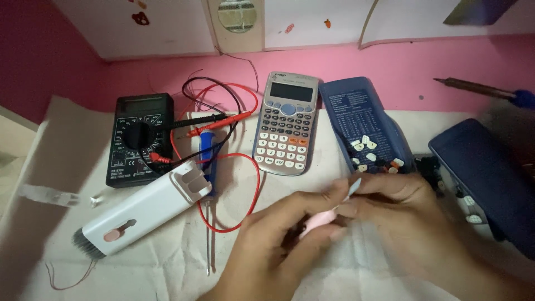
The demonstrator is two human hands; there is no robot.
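Two hands meet low over the white cloth (167, 262): the left hand (267, 245) cups and pinches a small pink tool (319, 221), while the right hand (401, 217) nips its pale blue tip (353, 188). It looks light, stiff, smooth plastic, likely slippery; the thicker pink body seems the safer grip, not the thin tip. A calculator (285, 124) lies beyond.

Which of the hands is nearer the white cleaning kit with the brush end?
Left. The left hand sits just right of the white cleaning kit; the right hand is farther right, beyond the left.
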